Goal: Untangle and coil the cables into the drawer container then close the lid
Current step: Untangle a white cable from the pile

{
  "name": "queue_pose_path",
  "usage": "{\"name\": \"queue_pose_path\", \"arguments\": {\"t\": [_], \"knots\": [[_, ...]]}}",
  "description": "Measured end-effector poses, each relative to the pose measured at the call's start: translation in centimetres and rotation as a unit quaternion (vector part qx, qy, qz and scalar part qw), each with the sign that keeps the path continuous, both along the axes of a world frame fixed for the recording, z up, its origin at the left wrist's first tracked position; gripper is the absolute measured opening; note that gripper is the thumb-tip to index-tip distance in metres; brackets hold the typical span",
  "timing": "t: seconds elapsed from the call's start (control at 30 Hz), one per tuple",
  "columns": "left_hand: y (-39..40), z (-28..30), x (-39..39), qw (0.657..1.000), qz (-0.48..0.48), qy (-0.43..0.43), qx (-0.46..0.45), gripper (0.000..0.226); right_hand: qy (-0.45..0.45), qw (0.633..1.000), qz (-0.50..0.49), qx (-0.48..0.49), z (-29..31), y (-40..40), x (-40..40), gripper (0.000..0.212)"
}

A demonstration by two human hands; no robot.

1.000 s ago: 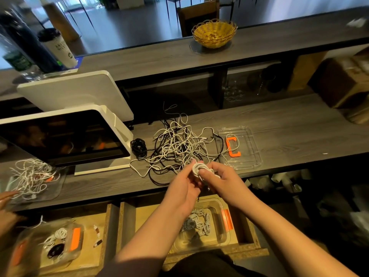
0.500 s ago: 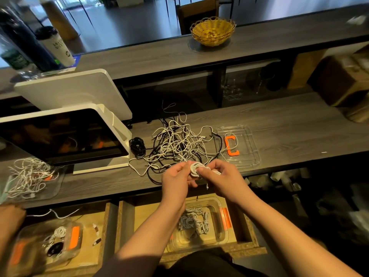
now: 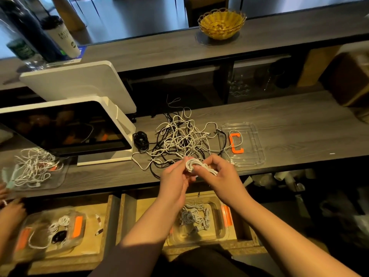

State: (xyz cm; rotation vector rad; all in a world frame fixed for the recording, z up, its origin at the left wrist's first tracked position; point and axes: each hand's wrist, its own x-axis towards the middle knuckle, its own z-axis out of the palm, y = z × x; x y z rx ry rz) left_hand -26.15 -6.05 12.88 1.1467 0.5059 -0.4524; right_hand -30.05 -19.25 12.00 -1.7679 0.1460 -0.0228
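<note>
Head view, the only one: both hands are raised over the front edge of the worktop (image 3: 279,120), working one white cable coil (image 3: 192,164) between them. Left hand (image 3: 175,176) pinches the coil's near side, fingers curled onto the loops; right hand (image 3: 217,172) has thumb and fingertips curled round the other side, where the remaining strand bunches up. Each grip is thus pressed onto the coil, neither spread. Judged step: finishing the winding of a single cable, tail end not yet tucked. Behind the hands the tangled pile (image 3: 179,136) of white and black cables lies on the worktop, so most of the untangling remains. The clear lid (image 3: 251,154) with its orange clip rests to the right of the pile, off the container. The drawer container (image 3: 216,234) sits in the open drawer directly below the hands and already holds several white coils. Next move, as I judge it: secure the loose end so the loops do not spring apart, then lower the coil into the container beside the others without snagging them.
</note>
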Motion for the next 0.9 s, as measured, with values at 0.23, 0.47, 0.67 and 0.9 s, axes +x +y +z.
{"name": "queue_pose_path", "arguments": {"t": [0.23, 0.47, 0.67, 0.9], "knots": [[1.1, -2.1, -0.9, 0.990, -0.093, -0.059, 0.091, 0.034, 0.064, 0.998, 0.015, -0.001, -3.1, -0.6, -0.2, 0.016], [2.0, -7.2, -1.7, 0.983, -0.060, 0.005, 0.175, 0.018, 0.133, 0.986, 0.081, -0.059, -8.6, -1.4, 0.0, 0.022], [3.9, -13.1, -3.5, 0.962, -0.047, 0.100, 0.251, 0.020, 0.194, 0.962, 0.157, -0.109, -12.7, 0.1, 0.0, 0.018], [4.8, -16.8, -4.9, 0.941, -0.025, 0.083, 0.327, 0.025, 0.228, 0.922, 0.228, -0.216, -16.0, 1.5, 0.2, 0.025]]}}
